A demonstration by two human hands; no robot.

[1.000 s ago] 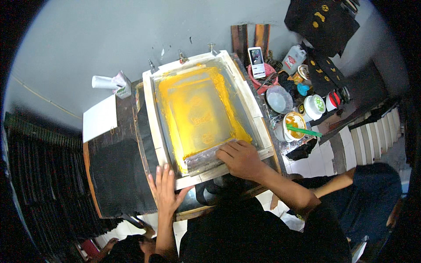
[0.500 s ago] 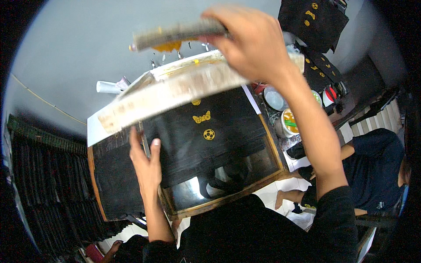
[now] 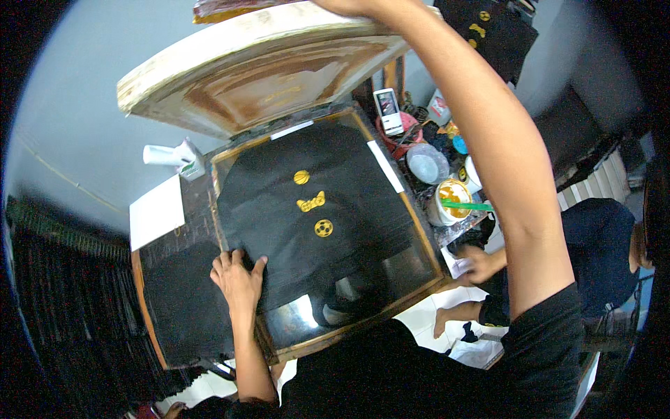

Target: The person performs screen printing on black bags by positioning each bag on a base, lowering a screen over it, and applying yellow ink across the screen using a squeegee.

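Observation:
A black cloth point(image 3: 279, 230) lies on a glass-topped board, printed with a yellow basketball point(image 3: 301, 177), game controller point(image 3: 311, 202) and football point(image 3: 324, 228). My left hand point(image 3: 239, 276) rests at the cloth's left edge, fingers bent and thumb apart, holding nothing visible. Behind the cloth a printing screen point(image 3: 244, 105) stands tilted up, its brown-stained underside showing. My right hand point(image 3: 349, 5), partly cut off by the upper edge of the view, is at the top of the screen frame. A squeegee point(image 3: 241, 10) with yellow ink extends from it; the grip itself is mostly hidden.
On the right stand an ink tub point(image 3: 450, 202) with a green stick, a clear bowl point(image 3: 427, 164) and a pink basket point(image 3: 401, 133) with a white phone-like device point(image 3: 388, 112). Another person's hand point(image 3: 481, 265) is near the board's right corner. Dark cloths point(image 3: 63, 300) hang left.
The screen has swung up and back, uncovering the whole print. My right hand and the squeegee have moved up to the view's edge. My left hand has come down onto the cloth's edge.

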